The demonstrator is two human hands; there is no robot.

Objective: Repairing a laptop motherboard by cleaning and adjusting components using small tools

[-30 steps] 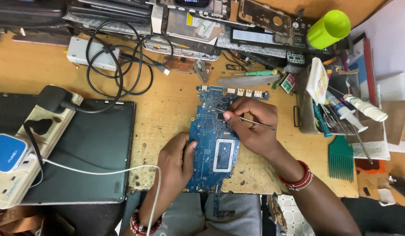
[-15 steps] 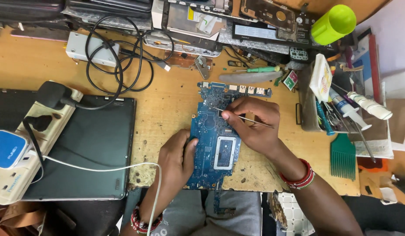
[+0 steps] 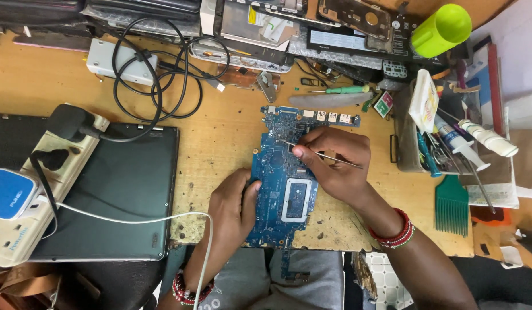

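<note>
A blue laptop circuit board (image 3: 278, 172) with a silver-framed chip lies on the worn wooden workbench (image 3: 220, 138) in front of me. My left hand (image 3: 234, 204) rests flat against the board's left edge, steadying it. My right hand (image 3: 335, 161) is shut on a thin metal probe (image 3: 320, 155), whose tip touches the upper part of the board. Red bead bracelets circle both wrists.
A closed black laptop (image 3: 114, 195) lies left, with a white power strip (image 3: 33, 189) and blue adapter on it. Coiled black cable (image 3: 157, 74) sits behind. A box of tools (image 3: 444, 135), a green brush (image 3: 451, 204) and a green cup (image 3: 441, 28) stand right.
The view has shifted slightly. My right hand with the probe has barely moved over the board; my left hand stays on the board's edge.
</note>
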